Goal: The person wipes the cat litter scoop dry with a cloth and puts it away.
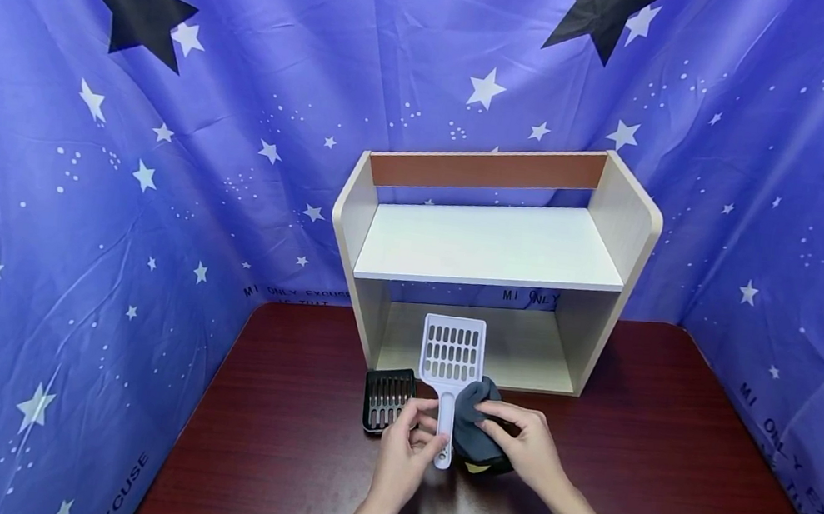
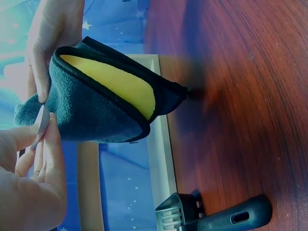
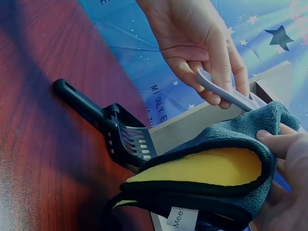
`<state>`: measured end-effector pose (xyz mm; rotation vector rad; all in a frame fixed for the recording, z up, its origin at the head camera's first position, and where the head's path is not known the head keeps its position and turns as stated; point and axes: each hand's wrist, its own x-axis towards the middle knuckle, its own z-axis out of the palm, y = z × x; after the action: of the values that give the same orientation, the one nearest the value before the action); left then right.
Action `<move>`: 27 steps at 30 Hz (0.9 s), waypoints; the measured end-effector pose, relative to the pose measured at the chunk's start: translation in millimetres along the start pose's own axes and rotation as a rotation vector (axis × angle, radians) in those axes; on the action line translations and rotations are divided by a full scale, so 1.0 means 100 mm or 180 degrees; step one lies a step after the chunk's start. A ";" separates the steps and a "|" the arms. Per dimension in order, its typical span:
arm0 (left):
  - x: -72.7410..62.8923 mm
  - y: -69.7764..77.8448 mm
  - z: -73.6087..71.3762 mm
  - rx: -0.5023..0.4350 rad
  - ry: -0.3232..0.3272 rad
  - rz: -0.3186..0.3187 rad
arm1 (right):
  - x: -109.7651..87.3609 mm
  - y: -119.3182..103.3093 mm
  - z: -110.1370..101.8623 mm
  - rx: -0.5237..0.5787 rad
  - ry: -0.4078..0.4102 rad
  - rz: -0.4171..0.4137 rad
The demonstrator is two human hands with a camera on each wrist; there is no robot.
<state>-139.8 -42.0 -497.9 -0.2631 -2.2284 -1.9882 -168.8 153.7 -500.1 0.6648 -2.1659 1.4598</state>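
My left hand [image 1: 402,457] pinches the handle of a white litter scoop [image 1: 446,407] between thumb and fingers. The scoop's slotted head points up and away from me. A grey microfibre cloth [image 1: 472,435] with a yellow reverse and dark edging is held in my right hand [image 1: 531,450], pinched at its upper part. The cloth hangs folded right beside the scoop's neck; whether it touches is hard to tell. In the right wrist view, a white label [image 3: 182,219] shows on the cloth's lower fold. A black litter scoop [image 3: 86,107] lies on the table, left of both hands.
A two-tier wooden shelf [image 1: 492,249] with a white middle board stands at the back of the dark red table [image 1: 272,443]. Blue star-printed fabric [image 1: 205,143] hangs behind and along both sides. The black scoop lies close to the shelf's front left corner.
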 end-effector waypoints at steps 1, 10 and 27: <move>0.00 0.00 0.00 -0.0005 0.0001 0.0003 | 0.00 0.00 0.00 -0.0005 -0.0010 -0.0020; 0.00 0.00 0.00 0.0038 0.0029 -0.0029 | 0.00 -0.01 -0.02 -0.0082 -0.0089 -0.0077; 0.02 0.00 -0.05 0.0008 0.0014 -0.0073 | -0.13 0.10 -0.16 -0.0139 -0.0097 0.0058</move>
<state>-142.2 -47.3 -496.4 -0.2336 -2.2413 -1.9953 -163.1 173.5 -509.9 0.6578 -2.2260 1.4162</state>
